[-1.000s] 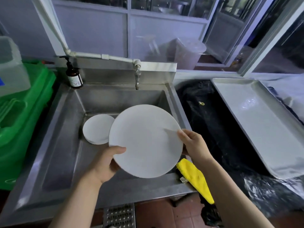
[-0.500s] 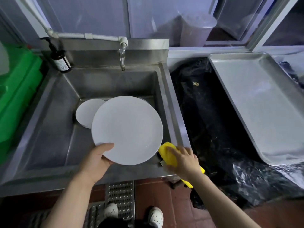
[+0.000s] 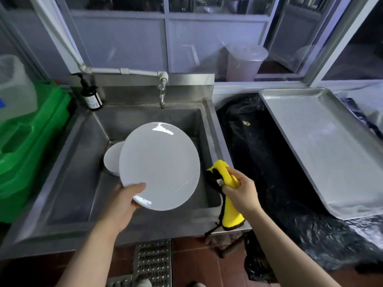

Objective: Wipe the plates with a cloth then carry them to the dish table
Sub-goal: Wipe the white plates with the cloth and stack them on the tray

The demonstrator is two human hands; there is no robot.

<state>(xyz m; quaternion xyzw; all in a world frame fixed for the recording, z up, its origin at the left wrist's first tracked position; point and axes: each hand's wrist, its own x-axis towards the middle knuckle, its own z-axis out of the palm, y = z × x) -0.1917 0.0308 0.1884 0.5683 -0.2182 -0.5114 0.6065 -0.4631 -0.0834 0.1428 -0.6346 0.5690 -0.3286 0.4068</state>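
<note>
the left hand [image 3: 122, 206] grips the large white plate [image 3: 159, 164] by its rim at seven o'clock, tilted over the steel sink [image 3: 68, 162]. the right hand [image 3: 240, 191] clutches the yellow cloth [image 3: 228, 195] just beside the plate's four o'clock edge, apart from it. best to bring the bunched cloth onto the face and sweep in circles while the thumb braces the rim. smaller plates [image 3: 112, 158] wait behind at nine o'clock.

The right hand [image 3: 240, 193] has left the plate's [image 3: 159, 164] rim; it now grips the lifted yellow cloth [image 3: 224, 175].

Steel sink [image 3: 78, 141], small plates [image 3: 113, 158] in basin, soap bottle [image 3: 91, 96] on rim
</note>
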